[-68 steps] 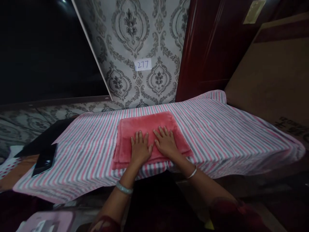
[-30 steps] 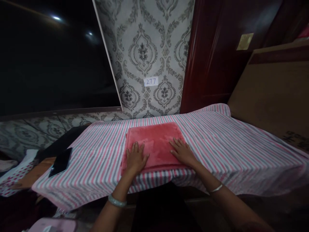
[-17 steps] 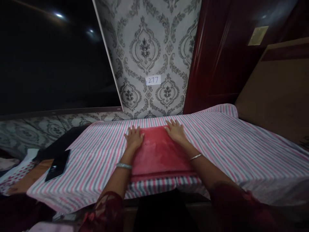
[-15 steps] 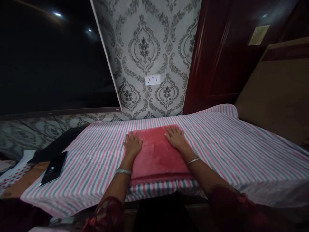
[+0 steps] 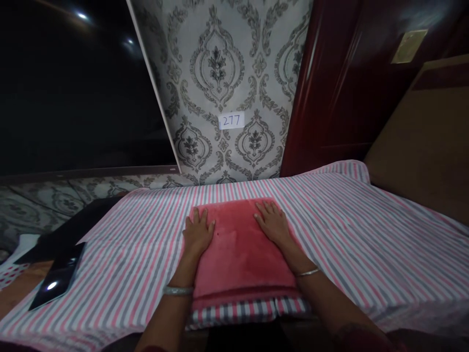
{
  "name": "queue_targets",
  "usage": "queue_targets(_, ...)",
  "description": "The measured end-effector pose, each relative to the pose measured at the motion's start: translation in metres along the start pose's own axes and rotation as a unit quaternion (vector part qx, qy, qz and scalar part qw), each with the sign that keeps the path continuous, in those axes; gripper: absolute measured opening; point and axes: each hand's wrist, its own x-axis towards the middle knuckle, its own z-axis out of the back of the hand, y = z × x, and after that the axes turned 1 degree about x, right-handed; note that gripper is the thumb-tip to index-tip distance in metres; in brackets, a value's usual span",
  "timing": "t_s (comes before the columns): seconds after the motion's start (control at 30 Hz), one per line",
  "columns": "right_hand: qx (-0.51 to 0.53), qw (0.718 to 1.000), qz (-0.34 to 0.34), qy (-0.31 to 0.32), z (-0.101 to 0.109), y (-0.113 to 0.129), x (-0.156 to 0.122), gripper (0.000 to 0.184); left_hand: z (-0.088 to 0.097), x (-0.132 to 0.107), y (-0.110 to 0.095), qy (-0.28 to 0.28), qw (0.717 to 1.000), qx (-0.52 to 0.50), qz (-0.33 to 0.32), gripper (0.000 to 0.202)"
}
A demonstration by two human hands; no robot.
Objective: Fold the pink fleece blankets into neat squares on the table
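A folded pink plush cloth (image 5: 244, 249) lies flat on a striped tablecloth (image 5: 135, 264). My left hand (image 5: 198, 233) rests on its far left corner, fingers spread, palm down. On the far right corner, my right hand (image 5: 273, 222) lies flat with its fingers apart. Neither hand grips the cloth. A fold line runs along the near edge of the pink cloth, close to the table's front edge. Each wrist wears a bangle.
At the left of the table lies a dark tablet or phone (image 5: 58, 276). A large screen (image 5: 80, 98) stands behind it. A paper marked 277 (image 5: 231, 120) is on the patterned wall. A cardboard box (image 5: 428, 137) leans at the right.
The camera view has come slightly closer and shifted, so the cloth and hands appear lower and larger. Both hands stay spread on the same far corners of the pink cloth.
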Motion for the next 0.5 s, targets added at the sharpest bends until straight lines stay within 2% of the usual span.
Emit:
queue_targets(0.2, -0.008, 1.000, -0.011, 0.012, 0.011, 0.009, -0.002, 0.056, 0.000, 0.000, -0.001, -0.018, 1.000, -0.011, -0.010, 0.065)
queue_targets(0.3, -0.005, 0.999, -0.009, 0.039, 0.024, 0.007, -0.005, 0.057, 0.009, 0.004, 0.003, 0.010, 1.000, -0.030, -0.004, 0.065)
queue_targets(0.4, 0.023, 0.998, -0.030, 0.047, 0.037, -0.012, -0.019, 0.062, 0.021, 0.004, 0.021, 0.051, 0.996, -0.071, -0.010, 0.071)
queue_targets(0.5, 0.060, 0.996, -0.058, 0.022, 0.039, -0.043, -0.049, 0.067, 0.024, -0.012, 0.053, 0.051, 0.990, -0.126, -0.018, 0.074)
